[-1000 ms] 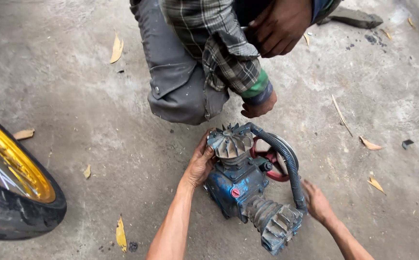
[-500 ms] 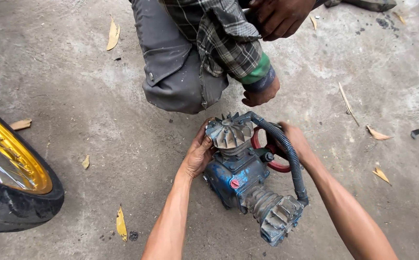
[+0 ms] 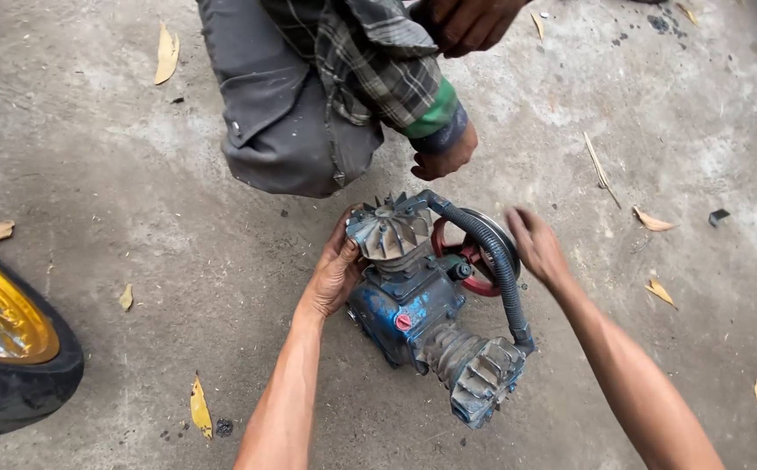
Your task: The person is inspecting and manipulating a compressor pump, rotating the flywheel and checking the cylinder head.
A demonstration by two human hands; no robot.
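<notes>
Grey concrete floor (image 3: 117, 174) in daylight, stained and scuffed — dry leaves (image 3: 167, 52) scattered about, a yellow-rimmed motorcycle wheel (image 3: 4, 339) at left.

One blue compressor pump (image 3: 413, 309) is seen, w/ two finned cylinder heads (image 3: 389, 231) (image 3: 485, 376), one red pulley wheel (image 3: 476, 254) and one black hose (image 3: 493, 257). Four hands are counted: left hand (image 3: 336, 268) and right hand (image 3: 535, 246) of the wearer, plus two of a co-worker (image 3: 444, 158) (image 3: 465, 22). One motorbike wheel (image 3: 4, 344) (yellow rim, partly cut off) is shown. Approx. ten dry leaves (image 3: 200, 406) are scattered on one concrete floor (image 3: 100, 174).
</notes>
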